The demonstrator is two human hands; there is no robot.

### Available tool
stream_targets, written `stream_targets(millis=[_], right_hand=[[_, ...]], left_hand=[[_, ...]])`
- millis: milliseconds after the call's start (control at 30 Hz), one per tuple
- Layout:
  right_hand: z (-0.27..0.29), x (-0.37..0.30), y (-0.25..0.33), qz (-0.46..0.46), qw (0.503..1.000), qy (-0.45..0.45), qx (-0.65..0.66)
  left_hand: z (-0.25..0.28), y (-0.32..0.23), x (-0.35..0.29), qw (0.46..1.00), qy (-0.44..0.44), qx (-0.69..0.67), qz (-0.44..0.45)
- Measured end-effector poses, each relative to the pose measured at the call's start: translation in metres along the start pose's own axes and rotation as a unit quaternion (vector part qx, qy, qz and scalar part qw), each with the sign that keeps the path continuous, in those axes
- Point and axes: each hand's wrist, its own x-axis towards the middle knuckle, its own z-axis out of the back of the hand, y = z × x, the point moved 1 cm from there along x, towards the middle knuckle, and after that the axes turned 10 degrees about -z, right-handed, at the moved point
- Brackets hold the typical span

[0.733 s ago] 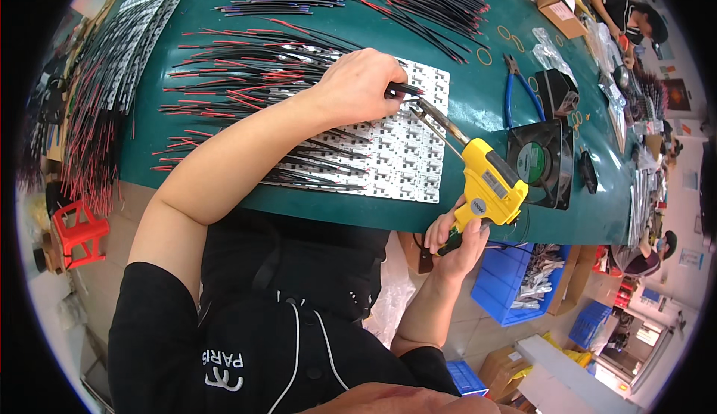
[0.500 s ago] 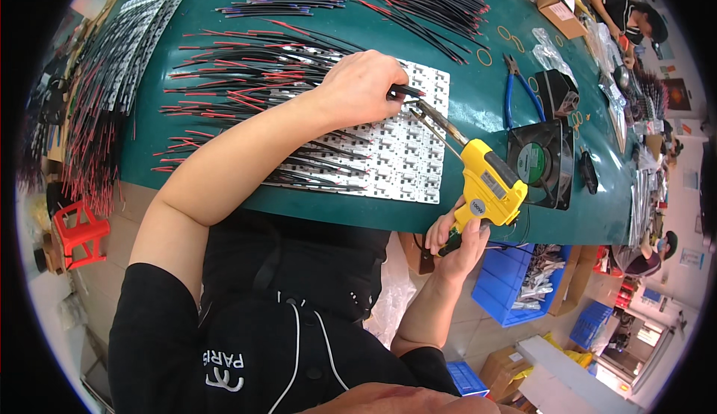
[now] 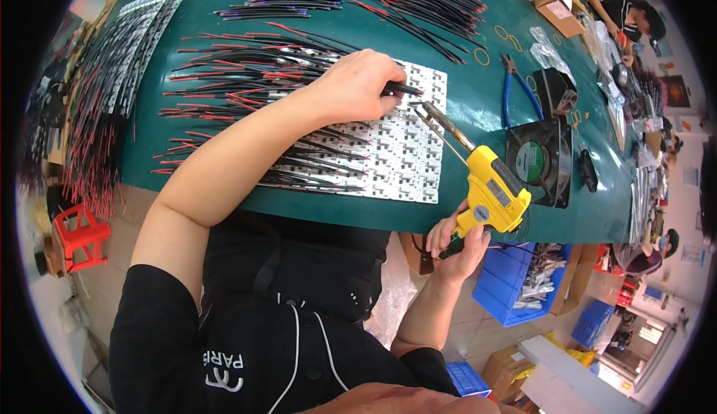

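Observation:
My left hand (image 3: 358, 85) is closed on black wires (image 3: 407, 88), whose ends stick out past the fingertips over a white circuit board panel (image 3: 407, 162). Small parts in rows cover that panel. Many black and red wires (image 3: 224, 85) lie across its left side and fan out over the mat. In my right hand (image 3: 457, 244) is a yellow soldering gun (image 3: 494, 190), gripped by its handle and tilted up to the left. Its metal tip points toward the wire ends, with a small gap between them.
A black fan (image 3: 539, 162) and blue-handled pliers (image 3: 520, 93) lie right of the panel. Wire bundles (image 3: 426, 0) rest at the far side of the green table (image 3: 358, 220). More wired panels (image 3: 119, 63) are stacked at left. A blue crate (image 3: 508, 283) stands below the table edge.
The soldering gun has moved slightly right and down, its tip drawing away from the wire ends. My left hand stays nearly in place, still holding the wires.

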Motion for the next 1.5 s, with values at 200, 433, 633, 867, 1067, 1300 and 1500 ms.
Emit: stream_targets(millis=[200, 433, 633, 867, 1067, 1300, 1500], right_hand=[[-0.001, 0.000, 0.000, -0.005, 1.000, 0.001, -0.004], [0.000, 0.000, 0.000, -0.018, 1.000, 0.006, -0.012], [-0.001, 0.000, 0.001, -0.020, 1.000, -0.001, -0.024], [-0.001, 0.002, -0.003, 0.030, 0.999, -0.016, -0.026], [0.000, 0.000, -0.005, 0.041, 0.999, -0.014, -0.017], [0.001, 0.001, -0.007, 0.057, 0.998, -0.011, 0.000], [-0.002, -0.001, -0.006, 0.061, 0.998, -0.010, 0.003]], left_hand=[[0.009, -0.005, 0.005, 0.995, 0.078, -0.025, 0.048], [0.007, -0.008, 0.005, 0.996, 0.080, -0.003, 0.046], [0.002, -0.010, 0.002, 0.998, 0.049, 0.034, 0.016], [0.004, -0.010, 0.003, 0.997, 0.067, 0.037, 0.019], [0.008, -0.005, 0.001, 0.997, 0.067, -0.017, -0.018], [0.044, -0.010, 0.000, 0.984, -0.151, 0.048, -0.086], [0.028, -0.023, -0.013, 0.996, -0.042, -0.031, -0.069]])
